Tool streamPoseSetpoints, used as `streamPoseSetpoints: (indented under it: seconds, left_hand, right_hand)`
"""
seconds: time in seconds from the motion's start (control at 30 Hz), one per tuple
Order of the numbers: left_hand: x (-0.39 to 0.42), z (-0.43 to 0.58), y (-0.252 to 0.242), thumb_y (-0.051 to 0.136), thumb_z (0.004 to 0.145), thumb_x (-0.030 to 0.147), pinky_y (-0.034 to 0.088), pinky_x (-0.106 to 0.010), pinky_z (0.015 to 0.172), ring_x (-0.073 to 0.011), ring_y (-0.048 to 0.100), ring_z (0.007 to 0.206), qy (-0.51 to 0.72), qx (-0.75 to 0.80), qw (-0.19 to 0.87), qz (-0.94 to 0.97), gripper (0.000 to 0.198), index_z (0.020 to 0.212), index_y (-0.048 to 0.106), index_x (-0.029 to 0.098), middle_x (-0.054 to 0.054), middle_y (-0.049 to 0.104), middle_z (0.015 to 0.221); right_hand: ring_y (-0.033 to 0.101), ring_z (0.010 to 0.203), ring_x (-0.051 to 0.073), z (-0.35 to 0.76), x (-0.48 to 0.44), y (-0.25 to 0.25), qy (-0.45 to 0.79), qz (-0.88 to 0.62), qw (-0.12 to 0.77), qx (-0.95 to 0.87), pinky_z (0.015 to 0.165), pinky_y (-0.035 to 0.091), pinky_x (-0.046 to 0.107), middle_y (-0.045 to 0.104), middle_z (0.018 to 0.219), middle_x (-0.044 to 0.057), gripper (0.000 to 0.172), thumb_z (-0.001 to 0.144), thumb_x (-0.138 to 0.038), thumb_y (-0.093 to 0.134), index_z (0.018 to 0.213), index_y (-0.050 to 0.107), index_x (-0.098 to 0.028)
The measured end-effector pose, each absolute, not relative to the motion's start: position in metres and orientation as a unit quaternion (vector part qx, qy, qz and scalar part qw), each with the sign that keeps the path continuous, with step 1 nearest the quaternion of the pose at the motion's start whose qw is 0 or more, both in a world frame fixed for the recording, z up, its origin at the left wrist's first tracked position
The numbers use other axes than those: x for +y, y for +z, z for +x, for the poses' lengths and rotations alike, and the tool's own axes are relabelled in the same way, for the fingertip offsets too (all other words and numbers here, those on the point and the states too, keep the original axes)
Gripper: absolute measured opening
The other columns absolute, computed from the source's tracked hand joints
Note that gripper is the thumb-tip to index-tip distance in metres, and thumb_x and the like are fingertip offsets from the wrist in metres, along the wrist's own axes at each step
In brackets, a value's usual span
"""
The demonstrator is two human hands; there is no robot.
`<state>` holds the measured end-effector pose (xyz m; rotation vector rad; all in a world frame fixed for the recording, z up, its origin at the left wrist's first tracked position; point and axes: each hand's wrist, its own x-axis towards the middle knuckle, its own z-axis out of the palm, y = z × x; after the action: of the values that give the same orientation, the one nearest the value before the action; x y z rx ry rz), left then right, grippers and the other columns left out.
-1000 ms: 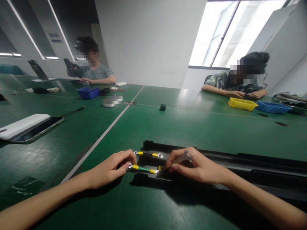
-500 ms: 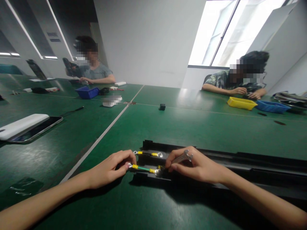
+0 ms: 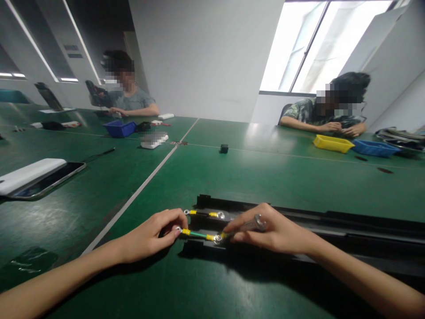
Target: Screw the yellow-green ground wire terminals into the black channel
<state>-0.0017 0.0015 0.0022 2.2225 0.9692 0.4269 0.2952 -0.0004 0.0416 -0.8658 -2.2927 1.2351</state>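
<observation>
My left hand pinches the left ring terminal of a short green wire with yellow terminal sleeves. Its other ring lies over a bolt or nut on a long black metal channel. In my right hand is a wrench, its open-ended jaw sticking up between thumb and fingers. The right fingertips are close to the bolted ring, and the wrench's lower end is hidden there. A second short wire, black with yellow sleeves, lies behind the green one, its right ring on the channel.
A phone and a white case lie at the left. A small black cube stands mid-table. Two people sit across the green table, near a dark blue bin, a yellow bin and a blue bin.
My right fingertips have shifted slightly left toward the bolted ring, and the wrench has turned a little in the hand. The left hand keeps its pinch on the terminal.
</observation>
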Motion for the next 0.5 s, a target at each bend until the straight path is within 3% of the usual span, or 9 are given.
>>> streamPoseSetpoints:
  seconds: [0.5]
  left_hand:
    - [0.0017,-0.001,0.0034,0.039,0.093,0.021,0.038,-0.025,0.069,-0.0165,0.051,0.075,0.162,0.366,0.332,0.854,0.013,0.09,0.052,0.017,-0.001,0.057,0.086]
  right_hand:
    - [0.068,0.073,0.015,0.2926,0.002,0.0414,0.419,-0.254,0.217,-0.844,0.069,0.051,0.022,0.076,0.083,0.007,0.021,0.084,-0.026,0.069,0.099,0.075,-0.013]
